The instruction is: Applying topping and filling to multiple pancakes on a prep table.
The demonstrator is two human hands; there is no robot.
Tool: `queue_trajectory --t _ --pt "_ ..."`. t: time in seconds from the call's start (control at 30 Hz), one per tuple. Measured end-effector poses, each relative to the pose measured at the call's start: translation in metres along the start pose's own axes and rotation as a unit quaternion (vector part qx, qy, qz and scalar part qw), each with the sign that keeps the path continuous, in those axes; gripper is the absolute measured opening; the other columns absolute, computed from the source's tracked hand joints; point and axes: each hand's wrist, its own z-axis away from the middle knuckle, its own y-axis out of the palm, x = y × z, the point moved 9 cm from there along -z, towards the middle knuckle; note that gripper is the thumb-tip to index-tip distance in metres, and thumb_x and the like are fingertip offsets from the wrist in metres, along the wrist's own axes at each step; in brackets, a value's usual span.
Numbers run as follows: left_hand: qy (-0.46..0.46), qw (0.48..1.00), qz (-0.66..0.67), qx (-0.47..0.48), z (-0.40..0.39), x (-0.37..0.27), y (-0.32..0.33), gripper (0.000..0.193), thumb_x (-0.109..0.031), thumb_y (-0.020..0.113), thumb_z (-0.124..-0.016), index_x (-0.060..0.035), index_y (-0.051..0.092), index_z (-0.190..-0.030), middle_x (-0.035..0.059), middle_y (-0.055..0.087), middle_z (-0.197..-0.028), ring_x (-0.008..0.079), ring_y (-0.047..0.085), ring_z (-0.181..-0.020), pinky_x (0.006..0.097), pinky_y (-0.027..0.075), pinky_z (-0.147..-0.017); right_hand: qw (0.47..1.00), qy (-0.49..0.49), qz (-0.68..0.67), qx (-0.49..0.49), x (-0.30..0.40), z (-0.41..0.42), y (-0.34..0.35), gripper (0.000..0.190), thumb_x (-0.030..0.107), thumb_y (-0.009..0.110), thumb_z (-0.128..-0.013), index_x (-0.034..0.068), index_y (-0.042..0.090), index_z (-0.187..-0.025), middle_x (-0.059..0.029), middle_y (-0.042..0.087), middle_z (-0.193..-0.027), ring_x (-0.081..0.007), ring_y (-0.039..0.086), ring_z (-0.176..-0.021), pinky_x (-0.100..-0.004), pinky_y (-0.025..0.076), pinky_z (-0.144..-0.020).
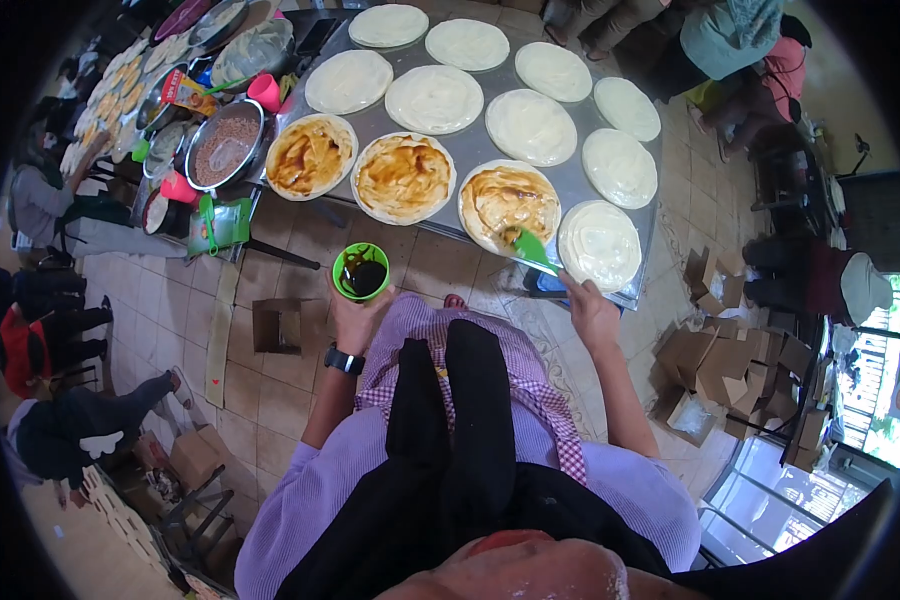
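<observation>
My left hand (357,319) holds a green cup (361,271) with dark brown syrup inside, in front of the table edge. A green spatula (531,247) is gripped in my right hand (591,311). Its blade rests on the near side of a round dough disc (511,199) streaked with brown. Two more discs to its left, a brown-coated disc (403,178) and another brown-coated disc (311,157), bear the same syrup. Right of the spatula lies a pale dough disc (600,246) with a creamy, glossy top.
Several pale discs (435,100) cover the metal table (450,217). At left stand a steel bowl of brown crumbly filling (226,142), a pink cup (264,91) and a green packet (221,225). Cardboard boxes (720,360) and an open carton (277,326) lie on the floor. People stand around.
</observation>
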Motion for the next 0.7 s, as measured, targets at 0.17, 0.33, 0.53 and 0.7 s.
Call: queue_trajectory --t 0.17,0.33,0.53,0.7 --pt "0.013 1.000 0.019 0.005 0.001 -0.009 0.005 0.079 -0.012 0.085 -0.066 -0.0038 0.040 -0.130 0.0089 0.054 -0.122 0.0178 0.055 -0.109 0.0326 0.045 -0.094 0.999 -0.036 -0.018 -0.010 0.017 -0.065 0.026 0.042 0.013 0.053 -0.088 0.031 0.059 -0.126 -0.0062 0.057 -0.083 -0.0254 0.063 -0.065 -0.0387 0.052 -0.056" --pt "0.006 1.000 0.002 0.008 0.003 -0.018 0.008 0.084 -0.017 0.088 -0.062 -0.0042 0.037 -0.127 0.0120 0.053 -0.119 0.0208 0.054 -0.108 0.0332 0.045 -0.094 0.997 0.065 -0.010 -0.028 -0.017 -0.109 0.060 0.042 0.011 0.048 -0.089 0.027 0.059 -0.126 -0.0093 0.060 -0.090 -0.0292 0.065 -0.071 -0.0416 0.053 -0.061" --pt "-0.010 1.000 0.013 -0.006 0.011 -0.019 -0.002 0.083 -0.013 0.087 -0.064 -0.0040 0.036 -0.128 0.0110 0.053 -0.120 0.0196 0.054 -0.109 0.0329 0.045 -0.095 0.980 0.178 -0.075 -0.048 -0.049 -0.063 0.044 0.039 0.015 0.050 -0.089 0.025 0.060 -0.125 -0.0123 0.061 -0.092 -0.0326 0.065 -0.075 -0.0442 0.053 -0.064" --pt "-0.010 1.000 0.022 0.014 0.011 -0.020 0.008 0.083 -0.015 0.087 -0.064 -0.0033 0.036 -0.129 0.0114 0.053 -0.120 0.0202 0.054 -0.109 0.0331 0.045 -0.095 0.977 0.139 -0.152 -0.059 -0.016 -0.065 0.062 0.035 0.019 0.051 -0.091 0.026 0.061 -0.124 -0.0134 0.061 -0.090 -0.0344 0.064 -0.074 -0.0467 0.051 -0.067"
